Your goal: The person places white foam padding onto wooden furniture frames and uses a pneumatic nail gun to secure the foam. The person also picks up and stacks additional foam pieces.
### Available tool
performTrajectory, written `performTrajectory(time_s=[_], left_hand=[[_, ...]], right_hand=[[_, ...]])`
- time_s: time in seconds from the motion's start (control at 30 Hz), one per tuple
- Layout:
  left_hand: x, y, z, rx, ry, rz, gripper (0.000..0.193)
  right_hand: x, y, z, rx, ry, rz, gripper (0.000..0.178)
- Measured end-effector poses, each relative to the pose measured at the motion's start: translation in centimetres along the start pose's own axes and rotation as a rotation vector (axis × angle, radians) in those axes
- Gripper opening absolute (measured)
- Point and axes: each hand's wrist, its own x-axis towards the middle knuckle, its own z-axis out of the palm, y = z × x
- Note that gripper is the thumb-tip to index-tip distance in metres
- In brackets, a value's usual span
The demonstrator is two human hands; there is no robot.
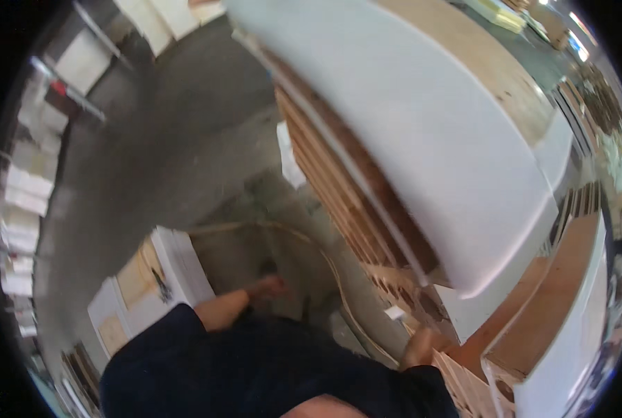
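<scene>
My left hand (269, 286) hangs low over the floor in front of me, smeared by motion; I cannot make out its fingers, nor anything in them. On the right, my right hand (424, 344) is at the edge of a wooden frame (457, 380), its fingers too blurred to read. A small white piece (394, 313) shows just beyond that hand; whether it is held I cannot tell. Above rises a large curved panel covered in white padding (422, 132), over a stack of wooden frames (339, 198). Another white-edged wooden frame (555, 299) lies at the right.
To my left stands a white padded block (185, 261) with a dark hand tool (161, 284) on its wooden part. A yellowish hose (332, 268) curves across the grey floor. White stacks (25, 202) line the far left, and white panels (157, 24) stand at the back.
</scene>
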Motion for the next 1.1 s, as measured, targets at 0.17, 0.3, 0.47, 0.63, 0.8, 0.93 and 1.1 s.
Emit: performTrajectory(time_s=[0.17,0.3,0.47,0.63,0.8,0.93,1.1], left_hand=[[-7.0,2.3,-8.0,-0.143,0.235,0.004,0.061],[-8.0,-6.3,-15.4,-0.186,0.359,0.017,0.056],[-12.7,-11.9,-28.4,-0.256,0.73,0.074,0.043],[-16.2,-20.8,-34.1,-0.858,1.037,0.019,0.036],[-16.2,-29.0,-33.3,-1.353,1.115,-0.129,0.031],[-15.4,-29.3,-32.8,-1.642,1.265,-0.326,0.031],[-6.9,-28.3,-30.4,-1.701,1.495,-0.619,0.025]], right_hand=[[-8.0,5.1,7.3,-0.053,-0.11,0.158,0.032],[-15.4,8.5,14.7,-0.268,-0.263,0.264,0.03],[-25.1,12.4,28.7,-0.6,-0.613,0.345,0.028],[-33.8,11.5,47.6,-0.683,-0.918,0.309,0.026],[-41.7,9.0,69.2,-0.94,-1.199,0.12,0.028],[-48.4,10.6,84.3,-1.483,-1.213,0.01,0.033],[-58.9,17.2,99.4,-2.07,-1.695,-0.459,0.028]])
